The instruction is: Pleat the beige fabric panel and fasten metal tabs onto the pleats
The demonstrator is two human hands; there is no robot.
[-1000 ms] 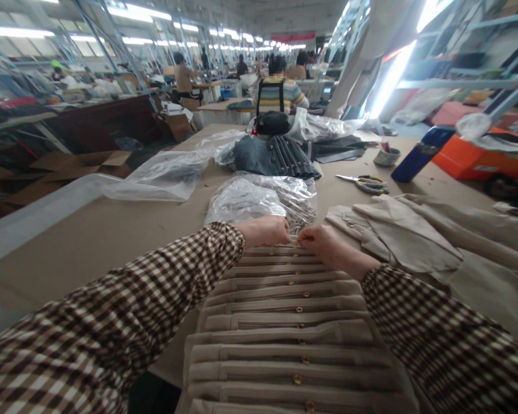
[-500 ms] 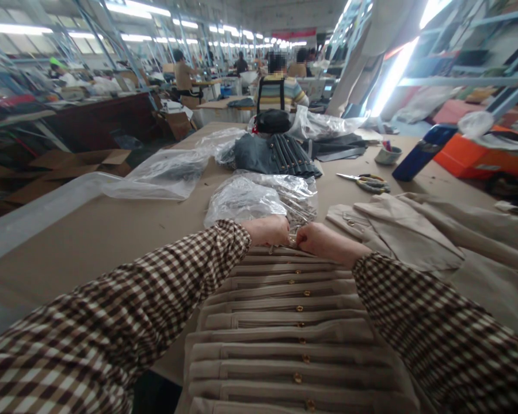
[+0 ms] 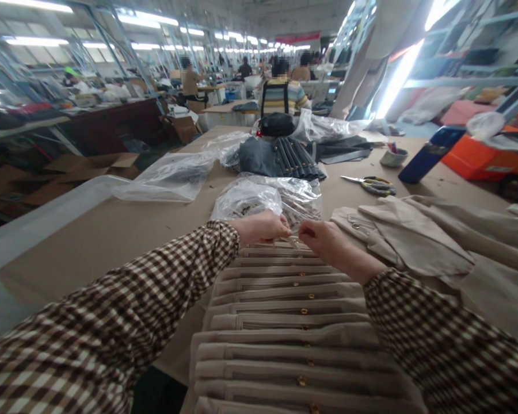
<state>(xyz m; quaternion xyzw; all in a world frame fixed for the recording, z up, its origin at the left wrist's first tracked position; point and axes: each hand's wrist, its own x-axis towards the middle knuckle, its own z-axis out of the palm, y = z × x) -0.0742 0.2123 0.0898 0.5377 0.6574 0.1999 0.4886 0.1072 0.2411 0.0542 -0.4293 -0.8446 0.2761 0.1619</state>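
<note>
A stack of overlapping beige fabric pieces, each with a small gold metal fitting, runs away from me down the table. At its far end my left hand is pinched on a thin pale strip. My right hand is close beside it with curled fingers, and what they hold is hidden. Both hands are over the last pieces of the stack. Just beyond them lies a clear plastic bag with small beige bits inside.
Scissors, a small cup and a propped blue phone stand at the right. Beige cloth lies nearer. Dark pleated pieces and plastic sheeting are farther back. People sit at tables beyond.
My hands have drawn slightly apart, the right one moving right, and the pale strip between them shows more. The whole view has shifted a little to the right.
</note>
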